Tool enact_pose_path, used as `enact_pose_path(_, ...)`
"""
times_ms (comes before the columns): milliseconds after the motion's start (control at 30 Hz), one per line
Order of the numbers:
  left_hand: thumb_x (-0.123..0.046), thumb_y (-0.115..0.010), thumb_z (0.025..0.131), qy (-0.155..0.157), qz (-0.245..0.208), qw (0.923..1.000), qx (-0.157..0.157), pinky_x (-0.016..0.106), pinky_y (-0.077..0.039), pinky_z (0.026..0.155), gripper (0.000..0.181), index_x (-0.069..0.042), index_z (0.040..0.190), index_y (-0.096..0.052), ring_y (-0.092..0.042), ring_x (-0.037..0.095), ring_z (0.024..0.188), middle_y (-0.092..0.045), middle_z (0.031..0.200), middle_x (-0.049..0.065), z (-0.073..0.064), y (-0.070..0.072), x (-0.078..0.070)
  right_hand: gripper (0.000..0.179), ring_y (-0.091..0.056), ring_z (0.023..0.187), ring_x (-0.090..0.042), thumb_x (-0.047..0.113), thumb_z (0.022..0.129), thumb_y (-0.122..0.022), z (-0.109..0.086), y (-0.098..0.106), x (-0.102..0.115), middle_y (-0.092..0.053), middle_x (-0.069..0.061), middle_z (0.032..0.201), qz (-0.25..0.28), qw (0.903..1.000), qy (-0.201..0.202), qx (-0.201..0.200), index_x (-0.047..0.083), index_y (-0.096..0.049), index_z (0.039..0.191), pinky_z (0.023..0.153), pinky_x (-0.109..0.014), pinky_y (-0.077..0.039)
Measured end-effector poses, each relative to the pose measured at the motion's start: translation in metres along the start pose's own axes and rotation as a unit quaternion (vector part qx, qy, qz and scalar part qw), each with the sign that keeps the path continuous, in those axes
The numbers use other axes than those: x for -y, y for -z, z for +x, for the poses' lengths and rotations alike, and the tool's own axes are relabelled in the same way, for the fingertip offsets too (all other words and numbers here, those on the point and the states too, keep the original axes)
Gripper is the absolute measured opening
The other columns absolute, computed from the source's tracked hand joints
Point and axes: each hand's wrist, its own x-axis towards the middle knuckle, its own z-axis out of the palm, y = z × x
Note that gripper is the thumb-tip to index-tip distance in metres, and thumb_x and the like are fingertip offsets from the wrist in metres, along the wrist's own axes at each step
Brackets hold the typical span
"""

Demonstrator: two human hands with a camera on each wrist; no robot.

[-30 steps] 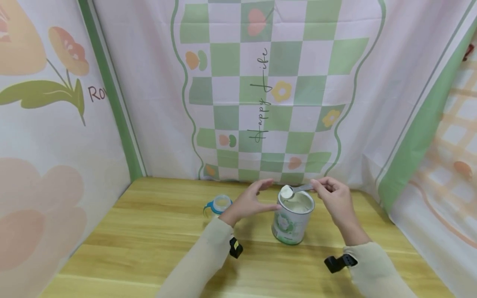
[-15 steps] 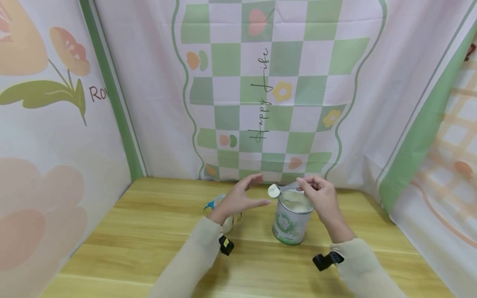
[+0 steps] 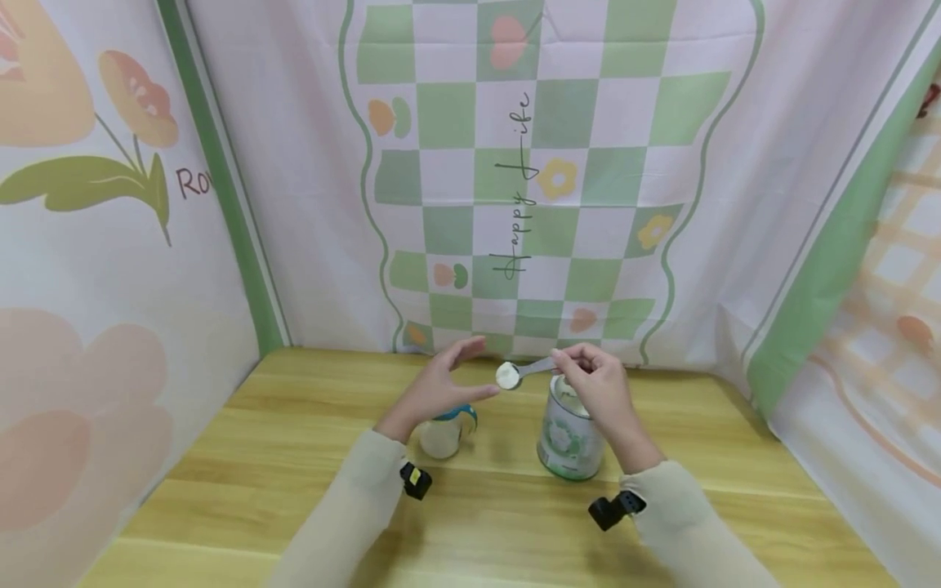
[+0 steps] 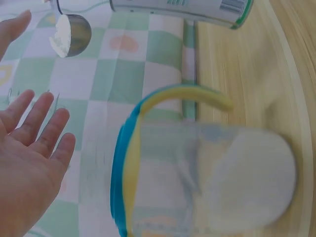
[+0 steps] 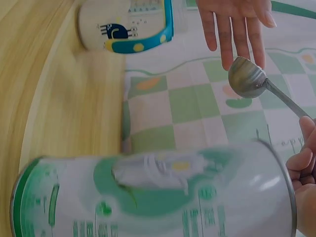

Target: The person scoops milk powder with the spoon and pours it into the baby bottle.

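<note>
My right hand [image 3: 601, 392] pinches the handle of a metal measuring scoop [image 3: 539, 366], held level in the air left of the can. White powder [image 3: 506, 376] is heaped in its bowl. My left hand [image 3: 432, 394] hovers over a baby bottle [image 3: 441, 441], fingers straight and spread, thumb apart, with the scoop bowl just beyond the fingertips. In the left wrist view the bottle [image 4: 237, 177] is clear, with a blue collar, a curved handle and pale contents in its base. A white and green powder can [image 3: 569, 445] stands uncovered beneath my right hand.
Both containers stand upright on a wood-grain table [image 3: 470, 523]. A checkered curtain [image 3: 515, 204] hangs behind the table's far edge, with further printed cloths at both sides. A black wrist camera [image 3: 616, 510] sits on each sleeve.
The filled scoop has moved left with my right hand, from above the can to near the bottle. My left hand has also shifted left, away from the can, and stays spread.
</note>
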Motion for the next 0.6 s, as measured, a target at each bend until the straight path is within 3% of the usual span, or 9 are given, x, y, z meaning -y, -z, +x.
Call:
enact_pose_path(300,-0.041,-0.08,0.086,0.008,-0.005,1.0,0.0,0.04,-0.028,0.116,0.083,-0.017,0.154,-0.039,-0.039,0.017,0.139,-0.044,0.153,0.003,-0.012,0.017,0.01,0.036,-0.056,0.069,-0.014,0.034,0.097,-0.069,0.0,-0.022,0.007,-0.07,-0.016,0.091,0.027,0.9995,-0.011,0.012,-0.002,-0.069,0.1,0.058,-0.022,-0.045)
enact_pose_path(467,-0.041,-0.081,0.085,0.024,-0.003,0.9997,-0.006,0.04,-0.027,0.116,0.084,-0.018,0.154,-0.039,-0.039,0.014,0.139,-0.044,0.153,0.001,-0.021,0.023,0.017,0.032,-0.06,0.074,-0.015,0.033,0.097,-0.069,0.001,-0.035,0.008,-0.071,-0.015,0.092,0.023,0.9996,-0.008,0.017,0.001,-0.07,0.1,0.063,-0.022,-0.047)
enact_pose_path(600,-0.039,-0.081,0.085,0.034,-0.002,0.9993,-0.013,0.042,-0.026,0.116,0.082,-0.019,0.153,-0.04,-0.039,0.016,0.14,-0.045,0.153,0.003,-0.027,0.026,0.025,0.031,-0.058,0.071,-0.018,0.034,0.097,-0.069,0.001,-0.046,0.009,-0.07,-0.015,0.09,0.026,0.9995,-0.009,0.013,0.003,-0.07,0.096,0.057,-0.022,-0.044)
